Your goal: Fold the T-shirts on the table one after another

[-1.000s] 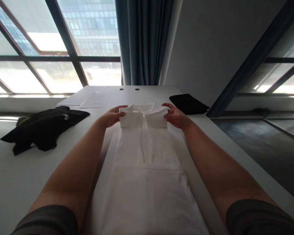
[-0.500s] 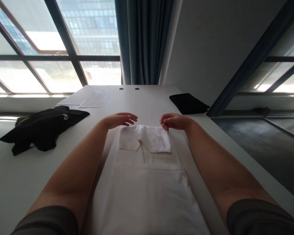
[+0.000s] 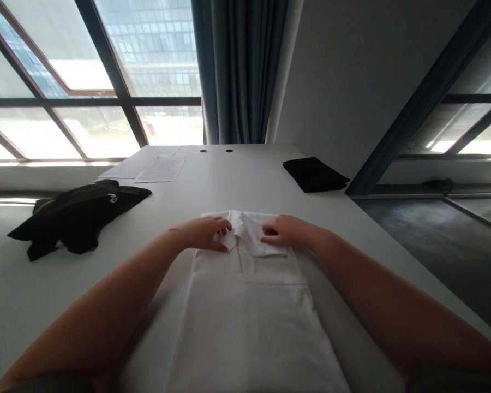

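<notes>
A white collared shirt (image 3: 249, 327) lies flat and lengthwise before me, its sides tucked in and its collar at the far end. My left hand (image 3: 207, 232) rests over the left half of the collar, fingers loosely bent and thumb apart from them. Over the collar's right half (image 3: 256, 243) is my right hand (image 3: 284, 230), its fingers curled with a gap between forefinger and thumb. Neither hand visibly pinches the cloth. Between the hands, the collar opening and the front slit below it show.
On the white table (image 3: 237, 185), a crumpled black garment (image 3: 77, 218) lies to the left and a folded black cloth (image 3: 316, 174) at the back right. Paper sheets (image 3: 159, 169) lie at the far left. A blue curtain (image 3: 241, 71) hangs beyond the table.
Both hands have come down and nearer to me, from beyond the collar's far edge onto its two halves. The shirt lies nearly as before.
</notes>
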The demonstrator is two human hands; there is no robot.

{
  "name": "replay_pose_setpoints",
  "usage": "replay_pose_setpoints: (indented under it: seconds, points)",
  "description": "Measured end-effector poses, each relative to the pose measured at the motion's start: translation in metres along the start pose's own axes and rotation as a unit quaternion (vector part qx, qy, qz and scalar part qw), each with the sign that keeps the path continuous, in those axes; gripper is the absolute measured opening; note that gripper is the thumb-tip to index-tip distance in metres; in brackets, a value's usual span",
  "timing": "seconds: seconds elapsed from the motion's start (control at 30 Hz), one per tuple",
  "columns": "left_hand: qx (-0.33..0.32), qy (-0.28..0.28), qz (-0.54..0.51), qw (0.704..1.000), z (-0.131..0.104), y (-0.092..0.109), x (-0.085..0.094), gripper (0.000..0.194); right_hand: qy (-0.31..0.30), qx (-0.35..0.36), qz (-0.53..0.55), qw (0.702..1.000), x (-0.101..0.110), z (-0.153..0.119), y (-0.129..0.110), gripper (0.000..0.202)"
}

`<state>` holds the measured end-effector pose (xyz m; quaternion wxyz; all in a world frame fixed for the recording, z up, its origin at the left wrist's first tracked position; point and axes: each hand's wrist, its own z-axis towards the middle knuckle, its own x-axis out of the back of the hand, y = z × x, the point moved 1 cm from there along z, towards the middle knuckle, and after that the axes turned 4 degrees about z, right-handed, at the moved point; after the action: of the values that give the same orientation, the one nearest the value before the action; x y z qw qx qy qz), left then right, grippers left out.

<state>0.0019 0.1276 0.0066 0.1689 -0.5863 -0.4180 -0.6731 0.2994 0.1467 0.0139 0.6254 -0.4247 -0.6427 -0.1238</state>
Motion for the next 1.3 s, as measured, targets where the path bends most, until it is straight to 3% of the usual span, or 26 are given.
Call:
replay_pose_setpoints:
  seconds: [0.07,0.17,0.3,0.5,0.67,0.8,0.87,0.93,1.0,1.07,1.2,1.3]
  points:
    - [-0.031,0.048,0.047,0.997,-0.028,-0.002,-0.009,0.053,0.029,0.057,0.009,0.998,-0.013,-0.025,-0.001,0.021]
    - [-0.021,0.120,0.094,0.988,-0.061,-0.008,-0.024,0.035,0.101,0.114,0.040,0.988,-0.030,-0.054,0.005,0.016]
    - [-0.015,0.167,0.115,0.979,-0.076,-0.009,-0.033,0.026,0.161,0.141,0.052,0.975,-0.036,-0.065,0.014,0.017]
    - [-0.033,0.154,0.036,0.987,-0.079,-0.006,-0.019,0.021,0.158,0.110,0.020,0.981,-0.030,-0.066,0.022,0.010]
    - [-0.060,0.106,-0.012,0.992,-0.085,-0.007,-0.010,0.012,0.075,0.091,0.006,0.993,-0.030,-0.066,0.023,0.013]
    - [-0.069,0.068,-0.031,0.995,-0.085,-0.005,-0.009,0.023,0.052,0.107,0.044,0.992,-0.026,-0.063,0.028,0.013]
    - [-0.048,0.092,-0.033,0.994,-0.083,-0.003,-0.010,0.032,0.093,0.110,0.071,0.987,-0.023,-0.061,0.031,0.028]
    - [-0.012,0.149,-0.016,0.989,-0.075,0.001,-0.013,0.038,0.183,0.101,0.075,0.975,-0.020,-0.057,0.031,0.035]
    - [0.011,0.198,0.016,0.980,-0.058,0.008,-0.018,0.039,0.270,0.087,0.058,0.957,-0.020,-0.047,0.024,0.032]
    - [0.021,0.210,0.055,0.976,-0.035,0.020,-0.028,0.038,0.301,0.081,0.033,0.950,-0.025,-0.032,0.013,0.027]
    - [0.077,0.154,0.127,0.977,0.006,0.044,-0.054,0.055,0.240,0.020,-0.030,0.970,-0.051,-0.001,-0.006,0.056]
    - [0.107,0.085,0.161,0.977,0.014,0.053,-0.066,0.062,0.167,-0.047,-0.063,0.983,-0.069,0.007,-0.007,0.069]
